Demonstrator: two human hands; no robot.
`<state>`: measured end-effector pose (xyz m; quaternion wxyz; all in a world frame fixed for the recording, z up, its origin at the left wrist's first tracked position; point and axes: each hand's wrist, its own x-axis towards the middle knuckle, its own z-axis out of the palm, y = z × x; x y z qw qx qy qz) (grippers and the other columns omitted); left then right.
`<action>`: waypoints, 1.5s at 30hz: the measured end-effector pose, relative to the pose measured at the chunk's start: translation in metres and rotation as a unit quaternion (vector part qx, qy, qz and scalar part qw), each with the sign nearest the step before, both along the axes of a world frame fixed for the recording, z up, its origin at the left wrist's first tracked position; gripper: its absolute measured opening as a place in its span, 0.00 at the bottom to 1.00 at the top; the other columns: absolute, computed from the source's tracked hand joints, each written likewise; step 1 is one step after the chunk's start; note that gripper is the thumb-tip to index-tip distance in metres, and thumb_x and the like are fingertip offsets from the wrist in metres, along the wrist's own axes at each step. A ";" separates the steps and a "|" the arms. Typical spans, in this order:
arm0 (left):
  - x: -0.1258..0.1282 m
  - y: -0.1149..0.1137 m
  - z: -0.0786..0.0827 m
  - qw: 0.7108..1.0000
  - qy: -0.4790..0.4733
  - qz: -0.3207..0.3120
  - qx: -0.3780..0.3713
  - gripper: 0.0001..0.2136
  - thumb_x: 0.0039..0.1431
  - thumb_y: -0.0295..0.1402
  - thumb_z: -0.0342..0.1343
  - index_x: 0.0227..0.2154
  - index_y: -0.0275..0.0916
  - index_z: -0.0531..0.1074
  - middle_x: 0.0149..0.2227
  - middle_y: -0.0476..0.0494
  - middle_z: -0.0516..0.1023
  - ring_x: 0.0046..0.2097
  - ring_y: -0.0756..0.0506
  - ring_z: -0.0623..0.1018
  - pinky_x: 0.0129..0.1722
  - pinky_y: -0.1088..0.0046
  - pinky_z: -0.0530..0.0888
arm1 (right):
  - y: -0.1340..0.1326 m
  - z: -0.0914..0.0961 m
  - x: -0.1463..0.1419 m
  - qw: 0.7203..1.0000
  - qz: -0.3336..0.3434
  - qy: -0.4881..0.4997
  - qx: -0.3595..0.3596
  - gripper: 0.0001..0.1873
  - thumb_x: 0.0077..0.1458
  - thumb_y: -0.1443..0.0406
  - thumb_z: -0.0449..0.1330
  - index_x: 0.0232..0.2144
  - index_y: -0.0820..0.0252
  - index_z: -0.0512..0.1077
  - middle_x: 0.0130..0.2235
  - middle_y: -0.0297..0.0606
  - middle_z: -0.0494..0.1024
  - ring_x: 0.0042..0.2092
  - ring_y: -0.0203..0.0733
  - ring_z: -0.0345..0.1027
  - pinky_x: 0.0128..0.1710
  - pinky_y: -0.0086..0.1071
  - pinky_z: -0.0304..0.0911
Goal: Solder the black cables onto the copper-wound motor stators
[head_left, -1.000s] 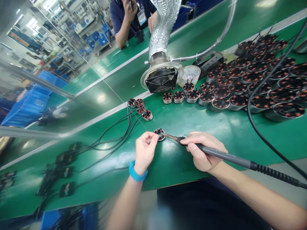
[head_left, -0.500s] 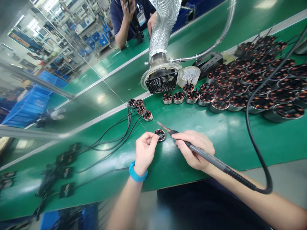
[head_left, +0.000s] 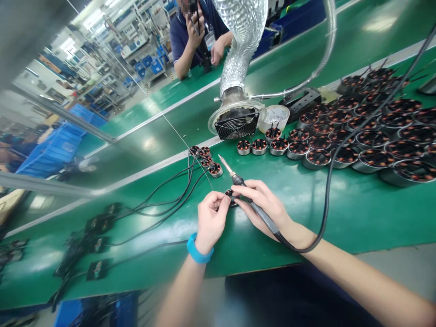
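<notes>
My left hand (head_left: 210, 219), with a blue wristband, pinches the edge of a small round motor stator (head_left: 231, 196) lying on the green bench mat (head_left: 306, 200). My right hand (head_left: 262, 203) grips a soldering iron (head_left: 238, 181) like a pen, and its fingertips also touch the stator from the right. The iron's tip points up and away to the left, off the stator. A thin solder wire (head_left: 190, 147) runs from near my left hand up to the far left.
Four small stators with black leads (head_left: 206, 160) lie just beyond my hands. A fume extractor fan (head_left: 236, 122) on a foil hose stands behind. Several larger stators (head_left: 357, 131) fill the right. The iron's cable (head_left: 327, 181) loops right. Another person (head_left: 197, 32) sits opposite.
The iron's tip has lifted off the stator and swung up to the left. My right hand has moved in so its fingers touch the stator. The cable has looped closer.
</notes>
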<state>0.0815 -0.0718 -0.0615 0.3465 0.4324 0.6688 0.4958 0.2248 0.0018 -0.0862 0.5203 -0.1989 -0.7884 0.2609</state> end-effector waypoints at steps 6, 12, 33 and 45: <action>0.001 -0.003 0.004 0.991 0.125 -0.014 0.042 0.11 0.68 0.35 0.51 0.30 0.38 0.73 0.31 0.47 0.71 0.34 0.48 0.72 0.34 0.73 0.67 | 0.003 -0.009 -0.005 0.999 0.038 -0.036 -0.010 0.25 0.63 0.73 0.54 0.61 0.52 0.66 0.49 0.43 0.70 0.46 0.42 0.75 0.46 0.33 0.75; 0.001 -0.003 0.008 0.970 0.225 -0.031 0.081 0.03 0.64 0.29 0.55 0.38 0.40 0.74 0.36 0.45 0.73 0.38 0.47 0.74 0.38 0.72 0.71 | 0.004 -0.007 -0.002 0.999 0.035 -0.017 0.006 0.24 0.63 0.72 0.55 0.59 0.52 0.67 0.47 0.42 0.72 0.45 0.42 0.74 0.44 0.32 0.75; -0.002 0.007 0.002 0.979 0.178 -0.035 0.097 0.08 0.67 0.30 0.51 0.32 0.39 0.73 0.41 0.41 0.73 0.47 0.44 0.74 0.49 0.68 0.70 | 0.002 -0.014 -0.008 1.000 0.012 -0.022 -0.014 0.26 0.63 0.74 0.52 0.60 0.49 0.65 0.46 0.41 0.71 0.43 0.42 0.73 0.41 0.32 0.76; -0.004 0.006 0.000 0.991 0.099 -0.044 0.085 0.07 0.66 0.30 0.53 0.30 0.38 0.72 0.39 0.42 0.74 0.44 0.44 0.74 0.46 0.68 0.70 | 0.004 0.001 -0.009 0.999 0.021 -0.025 -0.031 0.20 0.63 0.74 0.51 0.55 0.53 0.67 0.43 0.41 0.69 0.41 0.40 0.72 0.41 0.32 0.74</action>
